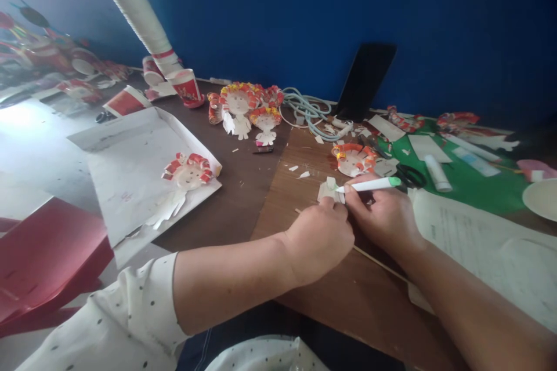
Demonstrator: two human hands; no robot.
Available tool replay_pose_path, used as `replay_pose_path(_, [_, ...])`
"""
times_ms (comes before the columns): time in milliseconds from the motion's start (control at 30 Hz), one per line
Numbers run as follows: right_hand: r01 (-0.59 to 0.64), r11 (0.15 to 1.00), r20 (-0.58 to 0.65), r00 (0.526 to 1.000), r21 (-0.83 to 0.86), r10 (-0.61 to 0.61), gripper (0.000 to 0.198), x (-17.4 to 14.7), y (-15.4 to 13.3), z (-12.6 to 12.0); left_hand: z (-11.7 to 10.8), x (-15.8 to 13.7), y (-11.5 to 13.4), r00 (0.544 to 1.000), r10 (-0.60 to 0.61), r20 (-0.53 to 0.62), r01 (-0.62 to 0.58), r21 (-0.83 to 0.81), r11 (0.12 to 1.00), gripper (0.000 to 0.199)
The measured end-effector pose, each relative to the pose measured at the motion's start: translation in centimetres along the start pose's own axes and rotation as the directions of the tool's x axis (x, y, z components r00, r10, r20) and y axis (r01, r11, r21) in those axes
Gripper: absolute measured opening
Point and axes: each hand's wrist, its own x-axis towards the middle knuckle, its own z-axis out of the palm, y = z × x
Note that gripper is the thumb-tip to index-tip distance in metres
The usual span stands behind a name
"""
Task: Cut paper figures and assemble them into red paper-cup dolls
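Note:
My right hand (387,214) grips a white felt-tip marker (372,184) with a green end. The marker's tip touches a small white paper cutout (327,190), where faint green marks show. With its fingers curled, my left hand (322,237) holds the cutout's near edge down on the brown table; part of the cutout is hidden behind the fingers. Just beyond my right hand lies a paper doll's head (354,159) with orange and yellow curled-paper hair. Black-handled scissors (409,175) rest beside that hand.
Finished paper dolls (238,107) stand near the blue wall. A black phone (365,81) leans there beside a coiled cable (304,107). Another doll (189,175) lies on a white sheet (117,168) at left. A glue stick (437,173) and printed paper (470,249) are at right.

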Motion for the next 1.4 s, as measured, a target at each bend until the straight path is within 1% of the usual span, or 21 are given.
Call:
replay_pose_path(167, [0.009,1.000,-0.022,1.000,-0.004,-0.009,0.027,-0.05,-0.05,0.20,-0.06,0.00,0.01,1.000,0.005,0.006,-0.005,0.003,1.000,0.025])
replay_pose_path(267, [0.017,0.999,-0.025,1.000,0.035,-0.016,0.024,-0.14,-0.01,0.10,-0.12,0.00,0.02,1.000,0.005,0.000,-0.005,-0.012,1.000,0.025])
replay_pose_path(433, [0.022,0.998,-0.177,0.984,0.053,-0.013,0.017,-0.18,0.08,-0.30,-0.30,0.02,0.04,1.000,-0.005,0.023,0.005,-0.011,1.000,0.024])
replay_pose_path(500, [0.021,0.998,-0.160,0.987,0.055,-0.012,0.016,-0.19,0.05,-0.35,-0.30,0.00,0.03,1.000,-0.002,0.010,0.002,-0.020,1.000,0.024])
replay_pose_path(667, [0.073,0.993,-0.072,0.995,0.092,-0.066,0.016,-0.25,-0.17,-0.24,-0.09,-0.02,0.03,0.999,-0.013,-0.039,0.012,-0.024,1.000,0.025])
replay_pose_path(833, [0.049,0.994,-0.016,0.999,0.101,-0.047,0.018,-0.26,-0.31,-0.23,0.07,0.00,0.01,0.999,0.003,-0.033,-0.003,0.006,1.000,0.025])
replay_pose_path(933, [0.029,0.995,0.013,0.999,0.096,-0.031,0.021,-0.25,-0.27,-0.24,0.14,0.00,-0.01,0.999,0.001,-0.051,-0.001,0.003,1.000,0.025])
replay_pose_path(1233, [0.018,0.995,0.016,1.000,0.098,-0.020,0.021,-0.14,-0.26,-0.10,0.25,-0.07,-0.01,0.996,-0.002,-0.092,0.003,0.004,1.000,0.025])
replay_pose_path(1400, [0.037,0.995,0.035,0.999,0.093,-0.040,0.021,-0.10,-0.13,-0.22,0.27,-0.10,0.05,0.997,-0.008,-0.073,0.007,-0.009,1.000,0.026])
